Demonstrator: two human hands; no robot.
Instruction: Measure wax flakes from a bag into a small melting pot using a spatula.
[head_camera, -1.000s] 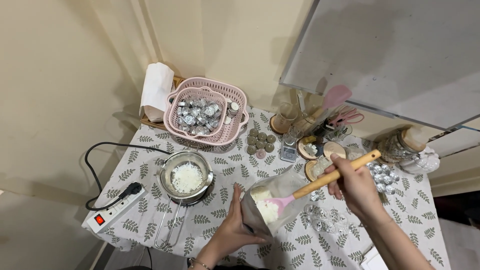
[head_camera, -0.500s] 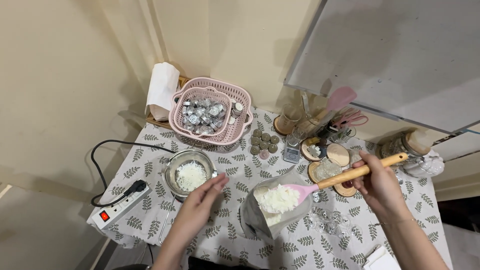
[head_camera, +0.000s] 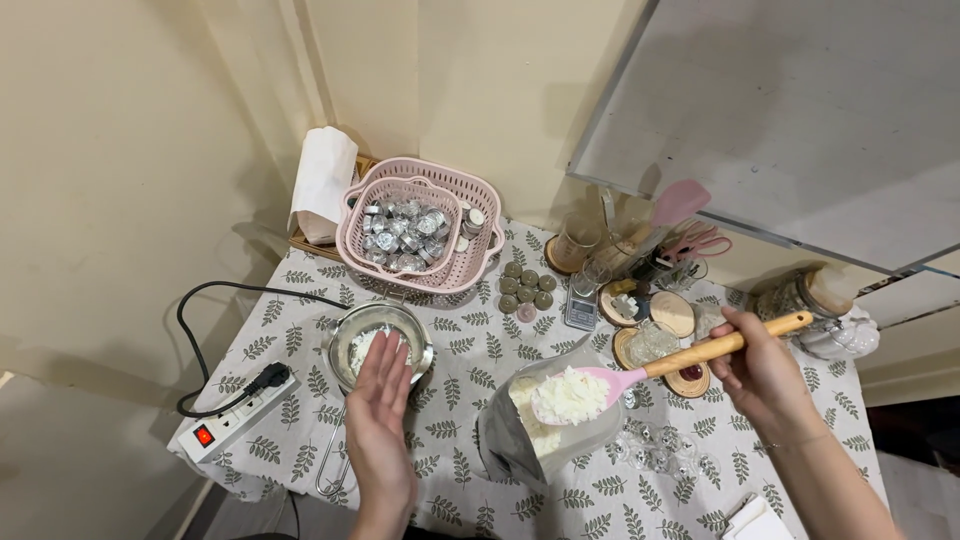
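Over the bag (head_camera: 525, 440), right of the pot (head_camera: 380, 345): right hand (head_camera: 765, 375) clenched round the wooden handle of a pink spoon (head_camera: 640, 375), bowl heaped with white flakes (head_camera: 570, 395), held just above the bag's open mouth; left hand (head_camera: 380, 415) flat and released, fingers spread, palm turned up at the pot's near rim, gripping nothing; more white flakes visible inside the pot.

Likely trouble: heap piled high on a shallow bowl, so any tilt or jolt between bag and pot probably sheds flakes onto the cloth (head_camera: 460, 350); bag standing unsupported with its mouth slumped, so a knock from the spoon could tip it and spill the rest; small clear cups (head_camera: 650, 450) right of the bag sit under the forearm's path and could be swept over; pot's wire handle juts toward the near edge, close to the left wrist, easy to catch.

Leaf-print cloth over a small table, crowded; behind the pot, a pink basket (head_camera: 425, 225) holding foil cups; right of the pot, a cluster of dark round tins (head_camera: 525, 285), then a small scale (head_camera: 582, 305) and wooden coasters; left of the pot, a white power strip (head_camera: 235, 420) with a red switch and black cable; paper roll (head_camera: 322, 185) beside the basket; cream walls meeting in a corner behind; pale panel leaning at upper right.
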